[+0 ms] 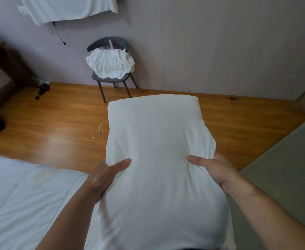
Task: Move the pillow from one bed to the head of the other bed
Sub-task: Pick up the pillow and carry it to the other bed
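Pillow (155, 150) was gripped at both sides by left hand (103, 179) and right hand (218, 170), above floor (58, 127) beside bed (21, 195).

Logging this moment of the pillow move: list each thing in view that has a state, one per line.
pillow: lifted, held lengthwise over the floor, off any bed
left hand: gripping the pillow's left side
right hand: gripping the pillow's right side
bed: covered with a white quilt, no pillow on the visible part
chair: upright by the wall, white cloth heaped on its seat
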Tool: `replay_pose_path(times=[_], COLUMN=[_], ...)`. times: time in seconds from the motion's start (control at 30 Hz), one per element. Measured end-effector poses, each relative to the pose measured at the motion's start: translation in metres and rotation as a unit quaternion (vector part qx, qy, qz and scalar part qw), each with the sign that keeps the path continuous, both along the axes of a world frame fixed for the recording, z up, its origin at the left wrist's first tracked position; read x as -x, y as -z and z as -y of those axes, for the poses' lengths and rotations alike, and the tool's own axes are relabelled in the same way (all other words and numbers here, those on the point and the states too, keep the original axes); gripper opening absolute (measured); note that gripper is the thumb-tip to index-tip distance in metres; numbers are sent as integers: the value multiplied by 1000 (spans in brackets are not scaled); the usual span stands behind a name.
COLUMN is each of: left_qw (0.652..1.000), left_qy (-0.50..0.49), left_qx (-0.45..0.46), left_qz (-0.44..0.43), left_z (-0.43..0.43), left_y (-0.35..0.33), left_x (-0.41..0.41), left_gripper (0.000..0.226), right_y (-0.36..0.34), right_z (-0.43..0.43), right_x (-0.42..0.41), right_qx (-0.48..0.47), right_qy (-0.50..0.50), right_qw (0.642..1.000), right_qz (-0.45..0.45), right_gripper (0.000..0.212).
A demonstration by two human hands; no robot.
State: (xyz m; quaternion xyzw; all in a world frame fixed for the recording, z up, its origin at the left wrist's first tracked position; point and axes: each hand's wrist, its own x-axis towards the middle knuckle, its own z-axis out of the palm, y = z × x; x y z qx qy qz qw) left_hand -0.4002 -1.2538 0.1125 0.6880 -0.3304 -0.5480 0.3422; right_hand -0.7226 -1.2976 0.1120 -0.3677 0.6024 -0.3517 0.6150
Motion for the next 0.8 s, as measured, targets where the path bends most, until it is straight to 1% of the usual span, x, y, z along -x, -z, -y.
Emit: replay_pose_path(times=[0.1,0.17,0.3,0.43,0.53,0.63,0.67,0.73,0.77,0.8], left_qw=[1000,999,998,996,995,993,992,990,988,986], left_qy=[-22,-36,-62,-82,-87,-104,-113,-130,-141,-154], left_qx=[-1,-1,10,27,34,41,41,37,32,27], left_qz=[5,4,-12,-31,-36,-38,-37,-46,-52,-53], left_z=[38,65,123,195,250,293,305,325,334,343], left_y=[-2,1,13,23,18,12,12,15,17,19], left_x=[-2,-7,-24,-57,-89,-122,-133,-157,-170,-181], left_gripper=[52,53,72,78,78,76,77,80,81,83], right_y=[0,4,9,6,-2,-11,-11,-9,-8,-7], right_z=[49,84,156,237,294,344,361,394,411,427], right_x=[-5,-10,-31,-65,-97,-134,-146,-171,-185,-200], right_qx=[-5,-7,15,18,17,22,21,19,18,19], right_qy=[-17,-29,-44,-58,-64,-91,-98,-115,-125,-139], right_qw=[1000,1000,999,998,998,995,995,993,992,990], right_qz=[1,4,5,-13,-23,-24,-25,-26,-27,-29], right_gripper=[29,28,30,32,39,57,54,42,39,41])
